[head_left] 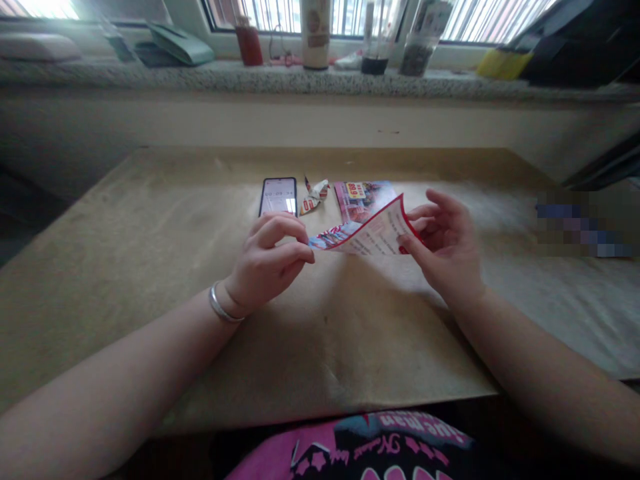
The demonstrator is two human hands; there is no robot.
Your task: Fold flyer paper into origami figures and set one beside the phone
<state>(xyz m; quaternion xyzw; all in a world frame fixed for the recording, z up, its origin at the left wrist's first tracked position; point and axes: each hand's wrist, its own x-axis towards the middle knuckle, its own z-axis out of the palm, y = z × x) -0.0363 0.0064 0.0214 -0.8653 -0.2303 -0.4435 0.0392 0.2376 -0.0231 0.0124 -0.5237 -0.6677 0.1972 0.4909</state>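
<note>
A printed paper sheet with a red border (373, 233) is held up over the brown table (150, 267), curled between both hands. My left hand (270, 257), with a silver bracelet on the wrist, pinches the sheet's left corner. My right hand (445, 247) grips its right edge with thumb and fingers. Behind the sheet lies another printed leaflet (363, 197) flat on the table. A small folded paper figure (315, 195) sits between that leaflet and a phone (278, 195) with its screen lit.
A stone windowsill (280, 79) runs behind the table, carrying a red cup (249, 44), a tall bottle (315, 33), jars, a green item (180, 43) and a yellow object (503, 63). A blurred patch (585, 223) lies at the table's right side.
</note>
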